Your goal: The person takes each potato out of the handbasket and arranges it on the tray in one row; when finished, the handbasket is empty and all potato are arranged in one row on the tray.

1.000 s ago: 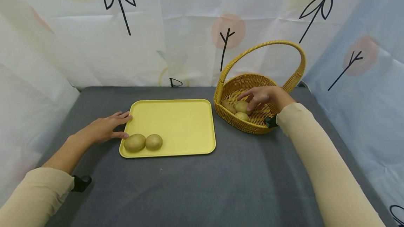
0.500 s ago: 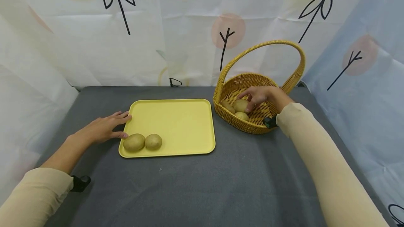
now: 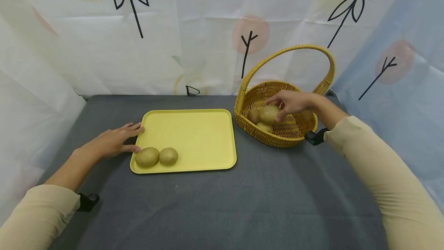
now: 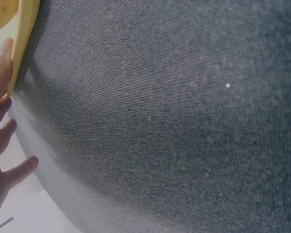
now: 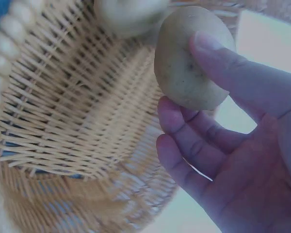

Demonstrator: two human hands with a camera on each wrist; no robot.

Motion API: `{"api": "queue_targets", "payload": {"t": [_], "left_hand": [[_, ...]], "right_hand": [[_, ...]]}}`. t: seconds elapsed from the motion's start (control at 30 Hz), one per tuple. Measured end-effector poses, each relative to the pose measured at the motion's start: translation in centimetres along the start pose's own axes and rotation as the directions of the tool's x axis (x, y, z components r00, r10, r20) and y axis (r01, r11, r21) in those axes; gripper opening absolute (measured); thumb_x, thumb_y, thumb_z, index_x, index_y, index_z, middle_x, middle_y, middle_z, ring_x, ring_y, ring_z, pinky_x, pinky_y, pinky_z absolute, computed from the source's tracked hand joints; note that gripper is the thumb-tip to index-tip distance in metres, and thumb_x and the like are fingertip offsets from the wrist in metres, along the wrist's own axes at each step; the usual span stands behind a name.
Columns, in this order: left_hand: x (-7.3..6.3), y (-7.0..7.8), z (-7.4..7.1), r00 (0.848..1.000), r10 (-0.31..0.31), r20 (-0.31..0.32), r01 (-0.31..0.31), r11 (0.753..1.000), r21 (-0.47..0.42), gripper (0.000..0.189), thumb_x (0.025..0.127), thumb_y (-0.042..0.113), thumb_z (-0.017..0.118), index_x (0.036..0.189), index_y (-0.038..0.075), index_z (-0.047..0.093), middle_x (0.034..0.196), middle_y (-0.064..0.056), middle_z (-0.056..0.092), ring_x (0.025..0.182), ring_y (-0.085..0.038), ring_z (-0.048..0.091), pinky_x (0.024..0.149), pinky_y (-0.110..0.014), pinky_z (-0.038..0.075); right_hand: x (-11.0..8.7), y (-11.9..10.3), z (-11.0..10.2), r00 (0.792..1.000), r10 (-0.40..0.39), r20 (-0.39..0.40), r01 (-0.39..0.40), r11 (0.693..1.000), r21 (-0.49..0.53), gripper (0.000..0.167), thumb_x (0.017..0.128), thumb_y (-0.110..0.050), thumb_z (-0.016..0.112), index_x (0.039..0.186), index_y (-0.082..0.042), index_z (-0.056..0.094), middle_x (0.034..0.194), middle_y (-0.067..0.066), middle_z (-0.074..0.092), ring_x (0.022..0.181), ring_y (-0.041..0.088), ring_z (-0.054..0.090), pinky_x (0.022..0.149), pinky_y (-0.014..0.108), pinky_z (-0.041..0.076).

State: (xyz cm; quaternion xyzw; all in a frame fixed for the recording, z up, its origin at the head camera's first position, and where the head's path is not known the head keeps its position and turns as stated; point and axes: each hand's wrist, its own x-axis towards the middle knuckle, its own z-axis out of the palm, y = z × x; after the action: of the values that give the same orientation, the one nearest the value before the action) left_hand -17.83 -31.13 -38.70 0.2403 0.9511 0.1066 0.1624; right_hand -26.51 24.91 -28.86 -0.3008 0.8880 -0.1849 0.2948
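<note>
My right hand [image 3: 293, 102] pinches a potato [image 5: 184, 63] between thumb and fingers, inside the wicker basket [image 3: 288, 132]. Two more potatoes lie in the basket beside it: one to the left [image 3: 254, 116], one in front [image 3: 264, 127]. At the left, my left hand [image 3: 112, 142] rests with straight, spread fingers on the left rim of the yellow tray [image 3: 194, 138]. Near its thumb, a larger potato [image 3: 147, 157] and a smaller potato [image 3: 169, 156] sit side by side in the tray's front left corner. The left wrist view catches only the fingers [image 4: 22, 171] at its edge.
A tall arched handle [image 3: 288, 49] rises over the basket. Dark grey cloth [image 3: 208, 207] covers the table. Behind and at both sides hang printed curtains [image 3: 208, 30]. Each wrist carries a black strap piece, such as the left one [image 3: 88, 202].
My right hand has gripped a potato in the basket and raised it slightly, its forearm swinging out to the right. The left hand and the tray have stayed still.
</note>
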Motion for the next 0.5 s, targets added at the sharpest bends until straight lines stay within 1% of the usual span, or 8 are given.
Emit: {"api": "queue_targets", "payload": {"t": [0.13, 0.23, 0.4, 0.5], "left_hand": [[0.0, 0.0, -0.1, 1.0, 0.0, -0.002, 0.0, 1.0, 0.006, 0.088, 0.09, 0.056, 0.063, 0.153, 0.001, 0.037, 0.158, -0.025, 0.028, 0.144, -0.048, 0.024, 0.097, -0.076, 0.027], [0.0, 0.1, -0.1, 1.0, -0.006, 0.0, 0.006, 1.0, 0.006, 0.088, 0.09, 0.056, 0.064, 0.153, 0.001, 0.037, 0.158, -0.025, 0.028, 0.144, -0.048, 0.024, 0.097, -0.077, 0.025], [0.0, 0.0, -0.1, 1.0, -0.001, -0.001, 0.001, 1.0, 0.008, 0.089, 0.09, 0.057, 0.063, 0.153, 0.001, 0.036, 0.158, -0.025, 0.028, 0.144, -0.048, 0.025, 0.097, -0.078, 0.025], [0.0, 0.0, 0.0, 1.0, -0.003, 0.001, 0.003, 1.0, 0.008, 0.089, 0.09, 0.058, 0.062, 0.153, 0.001, 0.036, 0.159, -0.024, 0.027, 0.144, -0.048, 0.024, 0.097, -0.078, 0.024]], "right_hand": [[-0.8, -1.3, -0.2, 0.999, -0.047, 0.0, 0.047, 0.999, 0.02, 0.068, 0.087, -0.008, 0.078, 0.145, 0.005, 0.046, 0.123, 0.016, 0.063, 0.098, 0.029, 0.065, 0.084, 0.042, 0.053], [-1.0, -2.4, -0.1, 0.996, -0.094, 0.013, 0.093, 0.995, 0.026, 0.067, 0.088, -0.008, 0.077, 0.146, 0.004, 0.046, 0.119, 0.012, 0.064, 0.087, 0.023, 0.064, 0.077, 0.038, 0.052], [-0.6, -4.5, 0.7, 0.981, -0.192, 0.036, 0.191, 0.981, 0.035, 0.064, 0.086, -0.007, 0.078, 0.144, -0.001, 0.051, 0.112, 0.007, 0.067, 0.082, 0.019, 0.064, 0.076, 0.037, 0.053], [-0.1, -5.9, 1.4, 0.972, -0.232, 0.05, 0.231, 0.973, 0.018, 0.064, 0.086, -0.009, 0.079, 0.144, -0.004, 0.052, 0.107, 0.003, 0.068, 0.079, 0.019, 0.062, 0.073, 0.036, 0.052]]}}
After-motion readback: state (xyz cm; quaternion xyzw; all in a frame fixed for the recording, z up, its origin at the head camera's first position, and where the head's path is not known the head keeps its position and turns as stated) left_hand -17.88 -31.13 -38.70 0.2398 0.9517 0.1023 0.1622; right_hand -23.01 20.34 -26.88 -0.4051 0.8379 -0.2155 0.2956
